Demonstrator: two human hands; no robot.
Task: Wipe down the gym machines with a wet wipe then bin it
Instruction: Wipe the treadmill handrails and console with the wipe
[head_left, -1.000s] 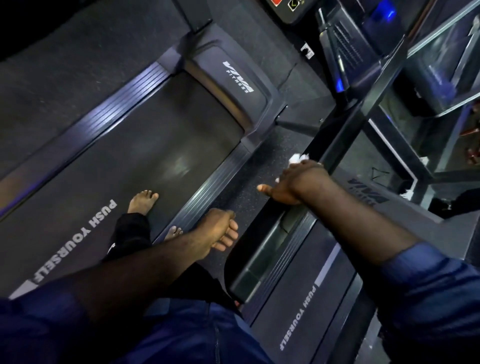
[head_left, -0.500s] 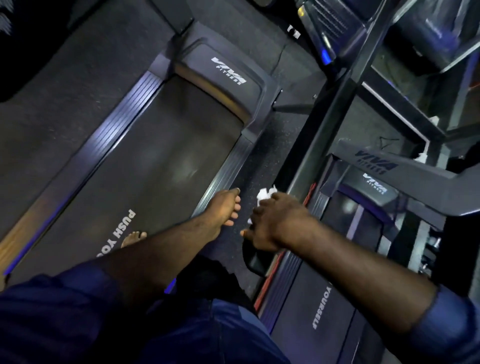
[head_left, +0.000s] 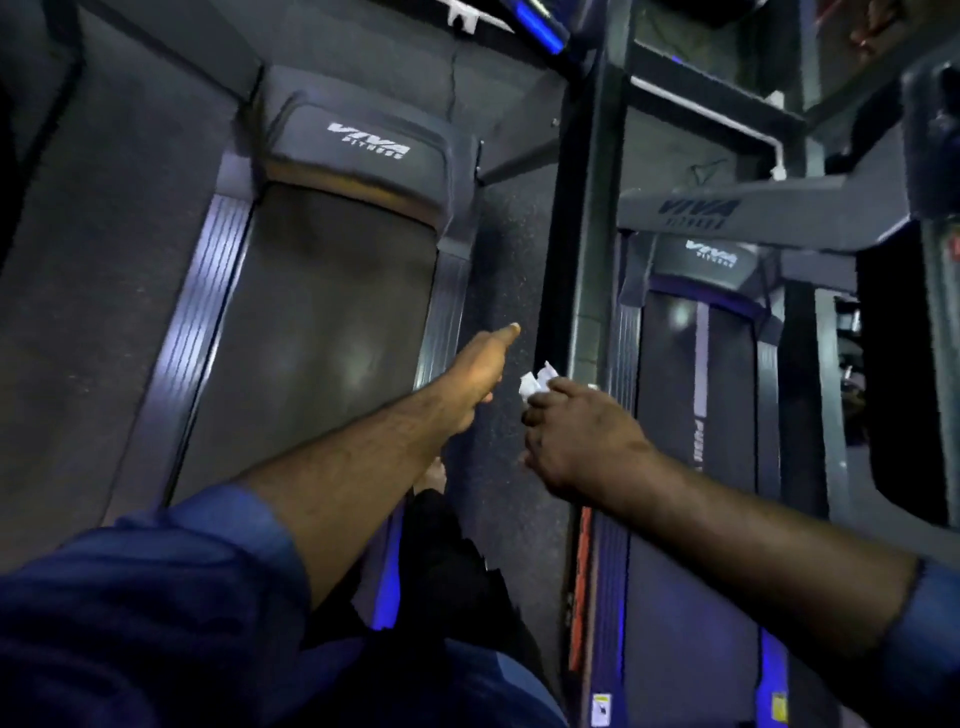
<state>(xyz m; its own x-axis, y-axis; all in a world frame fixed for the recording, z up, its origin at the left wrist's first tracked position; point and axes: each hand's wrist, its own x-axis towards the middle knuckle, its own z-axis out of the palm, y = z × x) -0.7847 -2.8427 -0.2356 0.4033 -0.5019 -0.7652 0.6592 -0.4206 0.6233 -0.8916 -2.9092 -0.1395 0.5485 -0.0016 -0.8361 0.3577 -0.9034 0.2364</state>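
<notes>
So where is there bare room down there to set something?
The left treadmill belt, between its ribbed side rails, is bare. So is the speckled floor strip between both treadmills. Crowded: the right treadmill, under post and crossbars.

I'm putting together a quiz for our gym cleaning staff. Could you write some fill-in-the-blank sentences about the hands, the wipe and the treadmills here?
1. The hand pinching the white wipe is the person's ___ one.
2. The left hand, fingers stretched out, holds ___.
3. The big word on the left treadmill's hood reads ___.
4. Both sleeves are coloured ___.

Missing words: right; nothing; VIVA; blue.
</notes>
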